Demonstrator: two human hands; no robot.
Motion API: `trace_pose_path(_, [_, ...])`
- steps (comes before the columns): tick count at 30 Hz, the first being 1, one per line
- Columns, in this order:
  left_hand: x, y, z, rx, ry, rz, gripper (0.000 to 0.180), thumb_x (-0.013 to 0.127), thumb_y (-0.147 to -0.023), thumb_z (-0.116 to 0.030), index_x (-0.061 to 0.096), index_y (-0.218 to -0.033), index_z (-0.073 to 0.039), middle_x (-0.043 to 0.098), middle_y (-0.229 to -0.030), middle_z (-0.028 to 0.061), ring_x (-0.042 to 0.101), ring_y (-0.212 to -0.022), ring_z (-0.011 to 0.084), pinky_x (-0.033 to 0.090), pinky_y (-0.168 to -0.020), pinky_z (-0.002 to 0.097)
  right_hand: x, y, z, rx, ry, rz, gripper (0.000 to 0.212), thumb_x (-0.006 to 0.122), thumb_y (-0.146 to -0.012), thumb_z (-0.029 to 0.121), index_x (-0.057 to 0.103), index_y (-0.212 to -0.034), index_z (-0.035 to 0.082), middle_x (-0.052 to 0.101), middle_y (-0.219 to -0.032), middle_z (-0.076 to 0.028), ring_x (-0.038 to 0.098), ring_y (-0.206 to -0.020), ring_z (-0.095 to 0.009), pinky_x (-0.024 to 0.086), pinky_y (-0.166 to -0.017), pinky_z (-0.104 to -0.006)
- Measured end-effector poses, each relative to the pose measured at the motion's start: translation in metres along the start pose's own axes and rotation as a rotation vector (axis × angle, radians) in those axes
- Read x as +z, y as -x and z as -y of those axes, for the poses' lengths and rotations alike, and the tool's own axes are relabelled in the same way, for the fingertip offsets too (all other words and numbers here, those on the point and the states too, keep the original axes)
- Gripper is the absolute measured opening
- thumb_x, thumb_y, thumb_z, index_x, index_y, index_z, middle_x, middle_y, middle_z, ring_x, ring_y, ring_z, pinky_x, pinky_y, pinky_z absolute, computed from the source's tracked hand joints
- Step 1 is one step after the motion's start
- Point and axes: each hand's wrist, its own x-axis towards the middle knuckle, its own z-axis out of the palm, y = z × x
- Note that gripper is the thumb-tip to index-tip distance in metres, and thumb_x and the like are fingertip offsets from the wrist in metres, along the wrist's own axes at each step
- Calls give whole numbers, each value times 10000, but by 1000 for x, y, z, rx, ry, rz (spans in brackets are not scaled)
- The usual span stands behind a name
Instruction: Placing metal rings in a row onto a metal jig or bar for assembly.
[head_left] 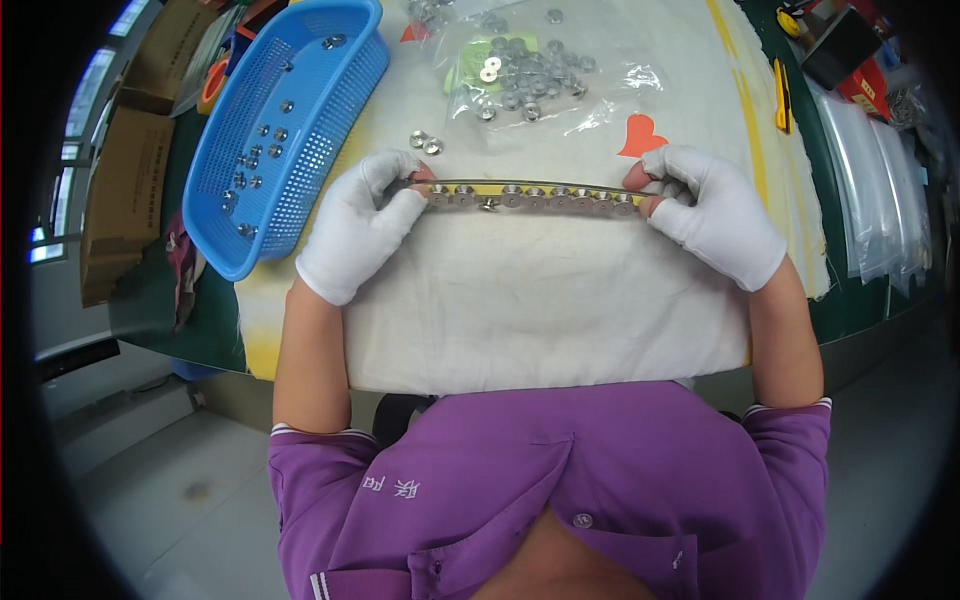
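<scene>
My left hand [362,228] and my right hand [712,212], both in white gloves with bare fingertips, pinch opposite ends of a long thin metal strip [545,186]. It is held level above the white cloth. Along its near side sits a row of small round silver metal pieces [536,200]. One piece [488,204], left of the middle, is tilted out of line with the others. Beyond my left fingers, several loose round pieces [432,146] lie on the cloth. The fingers partly cover the strip's ends.
A blue plastic basket [338,125] with scattered metal pieces stands at left. Clear plastic bags [610,88] of similar pieces lie at the far middle, near an orange heart-shaped paper [641,135]. A yellow cutter [782,95] and stacked clear bags [870,190] are at right. Cardboard boxes [125,200] stand far left.
</scene>
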Motion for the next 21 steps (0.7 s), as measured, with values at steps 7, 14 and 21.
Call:
trace_pose_path(7, [1, 2, -7, -129, 326, -33, 171, 571, -884, -33, 600, -1046, 17, 611, -894, 39, 563, -794, 78, 459, -741, 216, -7, -4, 0, 35, -41, -24, 263, 576, -818, 31, 656, -1066, 1, 637, -917, -8, 547, -773, -58, 468, -728, -210])
trace_pose_path(14, [-9, 1, 5, -210, 835, 137, 175, 542, -926, -136, 547, -1061, -25, 576, -748, 46, 446, -568, 47, 335, -495, 183, -12, -3, 2, 148, -411, 88, 260, 567, -851, 117, 624, -1089, 26, 539, -813, 27, 468, -674, -45, 394, -617, -203])
trace_pose_path(21, [-9, 1, 18, -335, 1290, 88, 185, 571, -966, -146, 548, -1092, -11, 603, -806, 72, 530, -610, 70, 430, -514, 148, -5, -4, 5, 96, -394, 6, 288, 654, -876, 287, 569, -1047, 71, 495, -754, 27, 425, -660, -59, 347, -605, -194])
